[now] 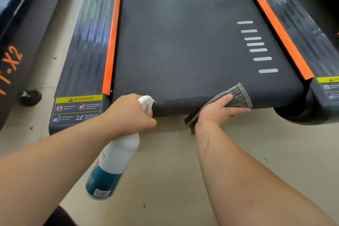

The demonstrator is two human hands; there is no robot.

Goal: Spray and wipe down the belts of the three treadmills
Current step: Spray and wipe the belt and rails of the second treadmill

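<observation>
"Checking in, what's on your head cam, left to right?"

"Far left is the neighbouring treadmill (pixel 11 66), black with orange lettering, and its little black wheel (pixel 30 97) sits on the pale floor (pixel 238 152). Next comes the middle machine's left side rail (pixel 88 42) with a yellow warning sticker (pixel 78 109) at the near end, then an orange strip (pixel 112 33) along the belt's edge."

"And the hands?"

"My left hand (pixel 128 115) is wrapped round the neck of the spray bottle (pixel 113 163), fingers curled tight under the trigger head. The bottle is white with a teal band and slants down toward me. Its nozzle (pixel 145 102) sits right at the near left corner of the belt (pixel 183 42), aimed across it. I can't tell whether the trigger is squeezed.

The belt itself is black, textured, and fills the middle of my view, with a column of white dashes (pixel 256 46) toward its right side.

My right hand (pixel 218 110) grips a grey cloth (pixel 238 95), thumb on top and fingers underneath, and holds it against the belt's near edge, right of centre. A dark tail of the cloth hangs off the end beside my wrist.

Past that there's the right orange strip (pixel 275 24), the right rail (pixel 302 24), and a second yellow label (pixel 328 80) at the frame edge."
</observation>
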